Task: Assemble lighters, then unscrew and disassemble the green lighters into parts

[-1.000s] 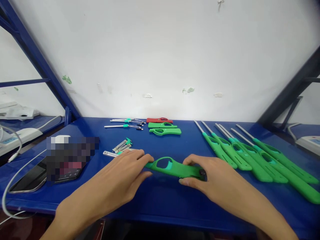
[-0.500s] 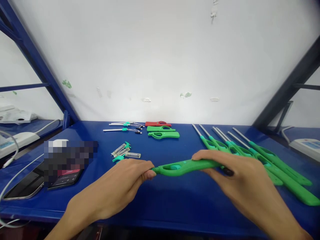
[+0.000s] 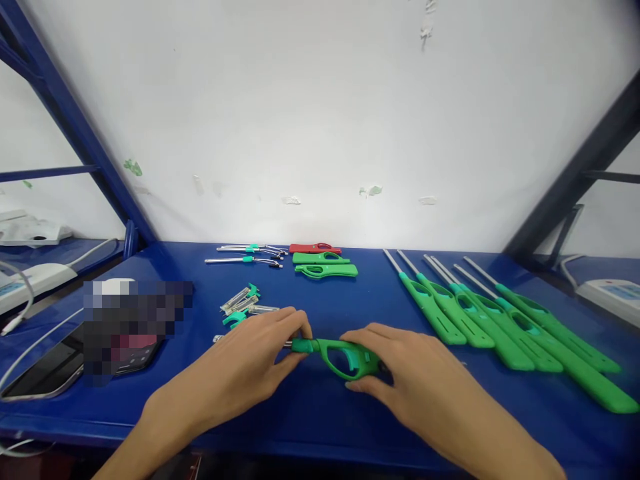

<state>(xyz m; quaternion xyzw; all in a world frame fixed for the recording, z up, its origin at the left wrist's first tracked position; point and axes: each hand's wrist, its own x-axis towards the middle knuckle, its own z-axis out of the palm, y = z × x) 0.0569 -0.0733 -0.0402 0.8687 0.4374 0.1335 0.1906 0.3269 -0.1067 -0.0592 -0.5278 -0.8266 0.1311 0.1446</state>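
A green lighter [image 3: 330, 355] with a teal trigger lies across between my two hands, above the blue table. My left hand [image 3: 250, 363] pinches its teal collar, and a bit of metal rod shows by the fingers. Wrapped round the lighter's body is my right hand [image 3: 400, 363], which hides the rear end. Beyond my left hand lie clear fuel tanks [image 3: 240, 301] and teal triggers [image 3: 235, 319]. Several finished-looking green lighters [image 3: 470, 307] with metal rods rest side by side on the right.
Metal rods with wires [image 3: 245, 259] lie at the back, beside two green casings [image 3: 327, 271] and a red casing [image 3: 315, 249]. Phones [image 3: 47, 367] and a white cable are on the left of the blue table [image 3: 320, 427]. Blue shelf posts [image 3: 95, 127] flank it.
My right hand has moved left along the lighter and turned it, so the trigger opening faces me more. A metal rod end now shows at my left fingers.
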